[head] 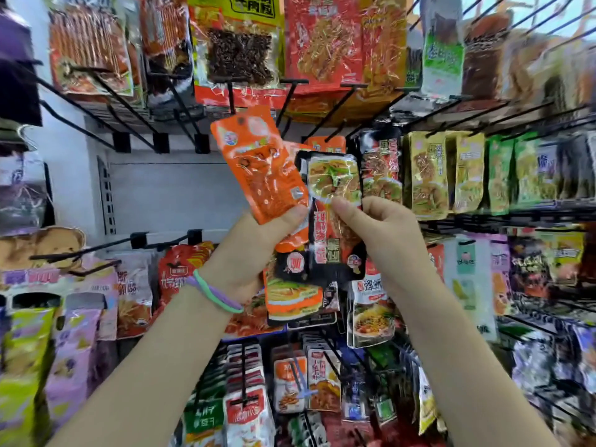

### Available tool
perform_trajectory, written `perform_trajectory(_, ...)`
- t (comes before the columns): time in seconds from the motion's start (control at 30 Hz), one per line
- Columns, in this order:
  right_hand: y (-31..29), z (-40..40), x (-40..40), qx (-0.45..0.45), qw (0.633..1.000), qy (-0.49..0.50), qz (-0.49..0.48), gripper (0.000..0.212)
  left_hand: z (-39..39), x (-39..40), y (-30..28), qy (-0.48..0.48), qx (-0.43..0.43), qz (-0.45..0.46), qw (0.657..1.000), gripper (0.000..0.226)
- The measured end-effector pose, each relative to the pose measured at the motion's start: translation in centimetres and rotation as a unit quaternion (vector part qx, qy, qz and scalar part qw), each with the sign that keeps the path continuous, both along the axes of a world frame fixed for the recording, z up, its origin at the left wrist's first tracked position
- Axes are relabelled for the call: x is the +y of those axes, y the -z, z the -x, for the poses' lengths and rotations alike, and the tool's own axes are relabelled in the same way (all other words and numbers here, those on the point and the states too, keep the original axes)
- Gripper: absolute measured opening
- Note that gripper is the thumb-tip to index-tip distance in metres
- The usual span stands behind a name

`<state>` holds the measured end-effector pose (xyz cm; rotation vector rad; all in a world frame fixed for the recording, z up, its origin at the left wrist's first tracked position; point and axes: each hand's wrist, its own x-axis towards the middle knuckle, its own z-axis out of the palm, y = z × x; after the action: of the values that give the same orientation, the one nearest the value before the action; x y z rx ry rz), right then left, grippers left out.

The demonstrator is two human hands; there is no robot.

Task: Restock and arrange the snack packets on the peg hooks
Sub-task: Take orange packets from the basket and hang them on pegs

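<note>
Nearest, the left hand (258, 250), banded at the wrist, is gripping an orange packet (258, 166) by its lower edge, thumb pressing the front. Beside it, the right hand (383, 233) is pinching a black-edged packet (333, 221), held upright and touching the orange one. Behind both, bare black peg hooks (180, 104) are projecting from the white back panel (167, 195), while yellow and green packets (451, 172) are hanging at right.

Two hands (254, 250) hold one orange packet (258, 166) and one black packet (335, 221).
</note>
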<state>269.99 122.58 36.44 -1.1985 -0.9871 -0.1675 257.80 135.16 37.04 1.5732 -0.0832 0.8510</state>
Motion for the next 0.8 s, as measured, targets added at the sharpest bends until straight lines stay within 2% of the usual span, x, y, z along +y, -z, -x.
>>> perform_trajectory(0.1, 0.1, 0.2, 0.3, 0.054, 0.997, -0.028, -0.055, 0.041, -1.1, 0.0, 0.5, -0.010, -0.001, -0.013, 1.000, 0.026)
perform_trajectory(0.17, 0.3, 0.2, 0.5, 0.067, 0.995, -0.013, -0.079, 0.040, -1.3, -0.3, 0.6, -0.008, -0.012, -0.004, 1.000, 0.017)
perform_trajectory(0.33, 0.3, 0.3, 0.4, 0.066, 0.994, 0.041, -0.076, 0.038, -1.7, 0.1, 0.8, -0.017, -0.028, -0.022, 0.999, 0.028)
perform_trajectory(0.4, 0.3, 0.1, 0.1, -0.005, 0.988, 0.143, -0.054, 0.048, -1.8, 0.7, 0.6, -0.030, -0.019, -0.037, 0.999, 0.037)
perform_trajectory(0.43, 0.2, 0.0, -0.2, -0.080, 0.969, 0.227, -0.048, 0.056, -1.8, 1.0, 0.4, -0.036, -0.011, -0.056, 0.998, 0.036)
perform_trajectory(0.5, -0.1, -1.0, -0.8, -0.278, 0.895, 0.349, -0.021, 0.071, -1.5, 1.3, -0.5, -0.045, 0.016, -0.084, 0.995, 0.036)
perform_trajectory(0.57, -0.7, -1.9, -1.3, -0.423, 0.835, 0.346, 0.062, 0.076, -1.5, 1.8, -1.3, -0.024, 0.041, -0.103, 0.994, 0.050)
perform_trajectory(0.6, -0.8, -2.2, -1.4, -0.452, 0.826, 0.319, 0.109, 0.079, -1.5, 1.7, -1.6, -0.007, 0.050, -0.113, 0.992, 0.055)
perform_trajectory(0.67, -1.0, -2.4, -1.5, -0.443, 0.838, 0.280, 0.149, 0.084, -1.6, 1.5, -2.0, 0.015, 0.055, -0.105, 0.993, 0.059)
perform_trajectory(0.8, -1.4, -2.4, -2.0, -0.373, 0.879, 0.265, 0.135, 0.082, -2.3, 0.1, -2.3, 0.028, 0.027, -0.037, 0.999, 0.040)
